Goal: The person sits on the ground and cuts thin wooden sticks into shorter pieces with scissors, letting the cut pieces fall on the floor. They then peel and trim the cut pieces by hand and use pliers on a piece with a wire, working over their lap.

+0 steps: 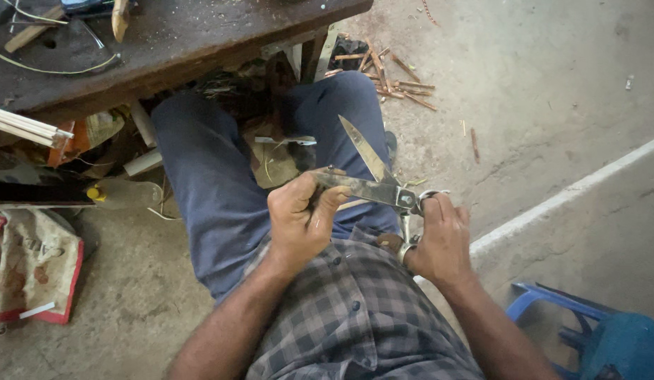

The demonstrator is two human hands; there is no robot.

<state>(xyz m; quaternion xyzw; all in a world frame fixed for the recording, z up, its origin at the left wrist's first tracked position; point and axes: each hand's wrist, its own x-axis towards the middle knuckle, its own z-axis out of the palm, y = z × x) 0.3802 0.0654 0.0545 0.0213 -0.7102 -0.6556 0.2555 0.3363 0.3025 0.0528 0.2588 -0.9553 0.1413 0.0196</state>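
At the far left we see a printed sack (33, 271) lying flat on the concrete floor (573, 84); what is in it, if anything, we cannot tell. Above it a dark wooden bench (200, 42) carries loose wires and sticks, and a bundle of pale rods (24, 125) juts out beneath its edge. Under the bench sits a clutter of scraps and pipe ends.

Moving toward the middle, our left hand (299, 222) hangs over the lap, its fingers (332, 200) curled and pinching something small and thin against the lower blade of a big pair of metal shears (373, 184) — the piece itself is too hidden to name. We judge it is held there so that the blade edge can meet it right at the fingertips.

The shears stand open above our right thigh, one blade pointing up and away, the other lying nearly level toward the left hand. Our right hand (439, 239) is closed round the handle loops, which steadies the tool near its pivot.

Beyond the knee lie short copper-coloured offcuts (394, 77) — scattered on the floor. A white line (573, 190) crosses the floor to the right, and a blue plastic stool (594, 331) shows at the lower right corner.
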